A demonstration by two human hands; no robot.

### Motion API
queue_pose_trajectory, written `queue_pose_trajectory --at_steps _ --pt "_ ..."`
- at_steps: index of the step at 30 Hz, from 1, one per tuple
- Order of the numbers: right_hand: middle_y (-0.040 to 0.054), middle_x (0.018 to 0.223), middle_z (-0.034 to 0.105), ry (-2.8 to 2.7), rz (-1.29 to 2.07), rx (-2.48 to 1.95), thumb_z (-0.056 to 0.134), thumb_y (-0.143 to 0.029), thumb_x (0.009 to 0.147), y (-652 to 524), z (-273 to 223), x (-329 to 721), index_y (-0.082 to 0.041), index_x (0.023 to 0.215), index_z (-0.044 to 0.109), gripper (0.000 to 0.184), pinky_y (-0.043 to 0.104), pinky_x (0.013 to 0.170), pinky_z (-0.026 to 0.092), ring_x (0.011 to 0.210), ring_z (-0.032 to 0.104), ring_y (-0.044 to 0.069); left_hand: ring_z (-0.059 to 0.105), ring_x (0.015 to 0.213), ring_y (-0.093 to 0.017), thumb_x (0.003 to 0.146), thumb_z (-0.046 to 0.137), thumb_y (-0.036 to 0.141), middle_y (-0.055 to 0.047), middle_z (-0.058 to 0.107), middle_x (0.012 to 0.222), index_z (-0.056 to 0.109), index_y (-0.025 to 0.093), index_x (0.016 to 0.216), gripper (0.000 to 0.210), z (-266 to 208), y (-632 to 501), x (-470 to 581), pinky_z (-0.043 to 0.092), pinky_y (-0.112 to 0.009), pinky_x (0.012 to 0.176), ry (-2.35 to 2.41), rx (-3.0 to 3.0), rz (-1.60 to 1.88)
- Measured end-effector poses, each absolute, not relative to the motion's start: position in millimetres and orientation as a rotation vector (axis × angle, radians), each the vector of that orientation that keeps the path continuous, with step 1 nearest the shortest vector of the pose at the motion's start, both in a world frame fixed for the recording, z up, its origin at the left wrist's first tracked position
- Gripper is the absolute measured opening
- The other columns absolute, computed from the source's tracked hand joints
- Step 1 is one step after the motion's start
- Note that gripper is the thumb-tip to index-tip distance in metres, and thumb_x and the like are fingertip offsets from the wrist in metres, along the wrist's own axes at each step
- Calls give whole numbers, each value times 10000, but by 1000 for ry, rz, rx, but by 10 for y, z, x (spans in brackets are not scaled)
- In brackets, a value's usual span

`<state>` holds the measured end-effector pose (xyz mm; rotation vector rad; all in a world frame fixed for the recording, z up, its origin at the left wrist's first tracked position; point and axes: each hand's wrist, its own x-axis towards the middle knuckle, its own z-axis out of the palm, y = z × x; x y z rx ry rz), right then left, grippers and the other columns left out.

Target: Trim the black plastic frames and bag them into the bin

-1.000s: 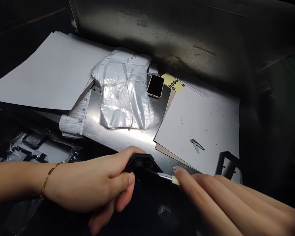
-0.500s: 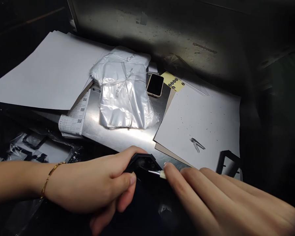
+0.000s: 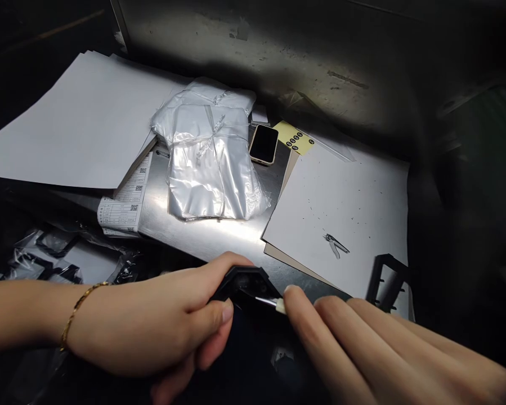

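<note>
Tabletop (image 3: 185,237): bare metal, smooth, semi-gloss. Back panel (image 3: 278,62): dull metal look, scuffed. Bag bundle (image 3: 208,188): clr plastic, v. glossy, crinkled. White sheets (image 3: 332,197): paper/card, matt, smooth. Clippers (image 3: 337,246): shiny metal. Held blk part (image 3: 249,273): plastic-looking, matt-ish. Tool blade (image 3: 266,301): bright metal; hdl (image 3: 281,306) mat'l unclear. Phone (image 3: 264,143): glossy screen. Bracelet (image 3: 76,315): gold-tone metal, shiny.
</note>
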<state>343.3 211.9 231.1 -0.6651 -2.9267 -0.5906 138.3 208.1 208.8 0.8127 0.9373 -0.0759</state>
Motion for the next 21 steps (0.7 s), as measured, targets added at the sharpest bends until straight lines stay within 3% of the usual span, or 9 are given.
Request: queue_pose_trajectory --at_steps 8,16,21 --pt "60 620 602 -2966 -646 -584 345 -10 693 2103 2290 3478 -59 927 581 337 263 442 445 480 540 155 373 339 -16 879 265 299 65 502 685 341 288 1057 194 2229 2183 1413 324 -169 411 906 838 -130" --pt "55 617 593 -2956 -654 -647 330 0 711 2111 2309 3470 -94 902 587 333 260 454 445 495 531 154 375 310 -14 871 284 322 66 511 648 360 274 1078 226 2116 2107 1394 322 -147 374 926 827 -86" --pt "50 610 587 -2963 -580 -659 282 4 747 2115 2327 3482 -120 870 596 359 250 452 441 496 525 152 404 330 -9 874 291 304 70 525 712 288 341 1140 268 2116 2104 1364 357 -151 408 912 813 -45"
